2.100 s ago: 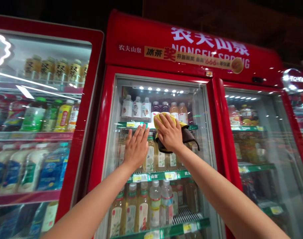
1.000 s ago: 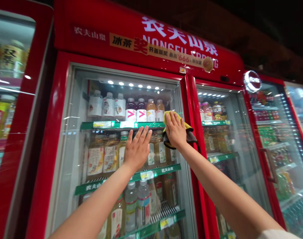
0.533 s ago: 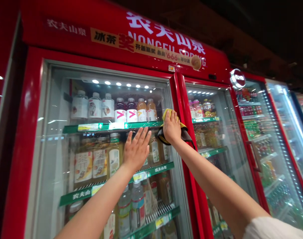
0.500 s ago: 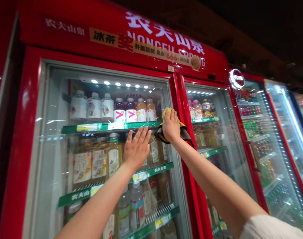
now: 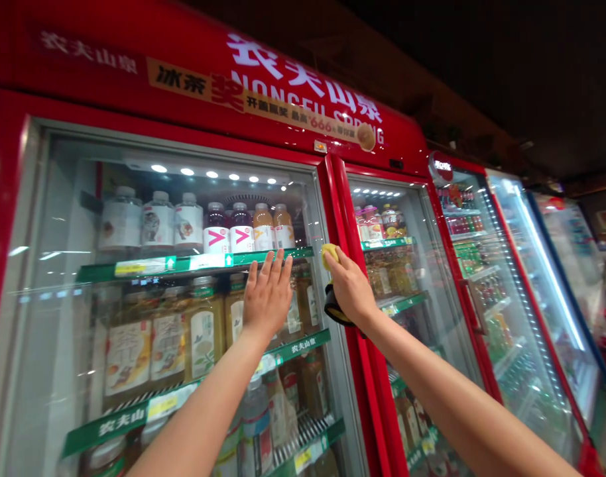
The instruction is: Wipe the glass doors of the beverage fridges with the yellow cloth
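Observation:
My left hand (image 5: 268,295) is raised flat in front of the left glass door (image 5: 59,318) of a red drinks fridge, fingers spread, holding nothing. To its right, my right hand (image 5: 351,286) holds a yellow cloth (image 5: 329,256) at the door's red frame (image 5: 337,205), between the two glass doors. A black and yellow part (image 5: 337,306) hangs below the palm; whether it belongs to the cloth is hard to tell. Bottles (image 5: 241,228) stand on green-edged shelves behind the glass.
The second glass door (image 5: 432,265) of the same fridge is to the right. Beyond it stand more lit drinks fridges (image 5: 522,265), one with a vertical handle (image 5: 473,305). A red sign panel (image 5: 183,40) runs along the top.
The view has shifted, so the fridge appears further left. My right hand has turned sideways and moved from the glass edge onto the red frame with the cloth. My left hand remains spread.

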`<state>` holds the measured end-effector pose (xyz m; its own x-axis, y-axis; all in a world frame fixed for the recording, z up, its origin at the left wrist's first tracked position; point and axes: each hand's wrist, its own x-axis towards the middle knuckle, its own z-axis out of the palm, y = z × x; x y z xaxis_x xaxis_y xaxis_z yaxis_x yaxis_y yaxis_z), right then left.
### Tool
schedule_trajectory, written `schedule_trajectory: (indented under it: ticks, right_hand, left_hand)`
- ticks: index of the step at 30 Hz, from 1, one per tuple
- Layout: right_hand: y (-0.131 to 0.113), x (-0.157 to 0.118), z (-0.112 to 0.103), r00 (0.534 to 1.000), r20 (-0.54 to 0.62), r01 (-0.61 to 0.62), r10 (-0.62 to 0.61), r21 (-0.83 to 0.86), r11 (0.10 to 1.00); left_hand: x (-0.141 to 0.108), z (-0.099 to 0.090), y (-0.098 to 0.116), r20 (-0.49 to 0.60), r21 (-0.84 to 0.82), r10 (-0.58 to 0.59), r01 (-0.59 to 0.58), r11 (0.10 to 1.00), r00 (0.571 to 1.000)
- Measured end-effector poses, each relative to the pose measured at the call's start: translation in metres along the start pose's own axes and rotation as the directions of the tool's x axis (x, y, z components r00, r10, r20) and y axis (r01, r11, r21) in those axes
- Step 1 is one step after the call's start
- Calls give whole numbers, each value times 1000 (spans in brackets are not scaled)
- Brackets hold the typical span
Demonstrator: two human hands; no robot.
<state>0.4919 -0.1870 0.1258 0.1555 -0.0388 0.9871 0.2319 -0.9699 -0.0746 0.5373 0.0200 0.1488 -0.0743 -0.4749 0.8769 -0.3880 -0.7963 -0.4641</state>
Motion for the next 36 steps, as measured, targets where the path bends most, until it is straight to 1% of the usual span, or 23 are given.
schedule_trajectory:
  ticks: [2,4,5,8,10,12,16,18,20,25,27,29,34,36]
  right_hand:
    - [8,11,-8,993,-114,38,-37,6,999]
    - [17,13,-3,985,-160,67,-68,-8,998]
    - [20,11,4,986,-156,66,-68,-18,998]
    - [30,5,30,994,-91,53,-57,-48,997]
    - [34,11,42,995,-70,61,-65,-57,997]
    - [37,30,46,995,-73,60,-64,-57,997]
    - [37,86,36,997,-73,27,-31,-48,998]
    - [37,103,35,996,-82,17,-19,-25,1000]
    - [39,101,38,995,-97,22,-22,3,1000]
    - [48,51,53,994,-94,59,-58,10,998]
    - [50,45,53,993,-86,76,-76,1,997]
    - [50,57,50,993,-84,84,-84,-8,996]
    - [45,119,41,992,-124,37,-38,-13,999]
    - [44,128,44,989,-148,21,-21,1,1000]
  left_hand:
    - [0,0,-1,-18,-3,5,-5,1000,1000]
    - [0,0,-1,-29,-3,7,-7,1000,1000]
    - [0,0,-1,-30,-1,7,-7,1000,1000]
    - [0,0,-1,-19,11,8,-8,1000,1000]
    - [0,0,0,-15,15,8,-8,1000,1000]
    - [-1,0,0,-22,14,10,-10,1000,1000]
    - [-1,-1,1,-22,39,9,-8,999,1000]
    - [-1,-2,1,-5,58,6,-5,998,1000]
    - [-1,-3,2,12,71,1,-2,998,1000]
    - [-1,-3,3,35,87,-11,8,996,999]
    - [-2,-3,3,34,93,-16,13,996,999]
    - [-2,-2,4,27,103,-17,14,995,1000]
    - [-4,-1,4,3,125,-4,3,992,1000]
    - [-4,-1,4,3,124,-8,8,992,1000]
